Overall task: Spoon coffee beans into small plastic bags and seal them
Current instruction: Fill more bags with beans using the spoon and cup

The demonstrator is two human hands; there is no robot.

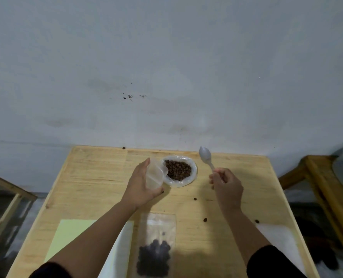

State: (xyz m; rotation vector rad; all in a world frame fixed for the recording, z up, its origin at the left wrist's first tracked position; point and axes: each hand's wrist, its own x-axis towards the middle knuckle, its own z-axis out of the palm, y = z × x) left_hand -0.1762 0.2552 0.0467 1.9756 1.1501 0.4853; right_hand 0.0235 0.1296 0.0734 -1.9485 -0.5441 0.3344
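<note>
A round clear container (192, 173) of coffee beans (178, 169) stands at the far middle of the wooden table (94, 177). My left hand (141, 186) grips its translucent lid (154, 174), tilted up just left of the container. My right hand (225, 186) holds a white plastic spoon (205, 155) by the handle, its empty bowl raised to the right of the container. A small clear plastic bag (156, 245) lies flat near the front edge, with dark beans in its lower half.
Several loose beans (205, 219) are scattered on the table's right half. A pale green sheet (68, 235) lies at the front left and a white sheet (277, 237) at the front right. Wooden furniture (319, 177) stands beside the table on both sides.
</note>
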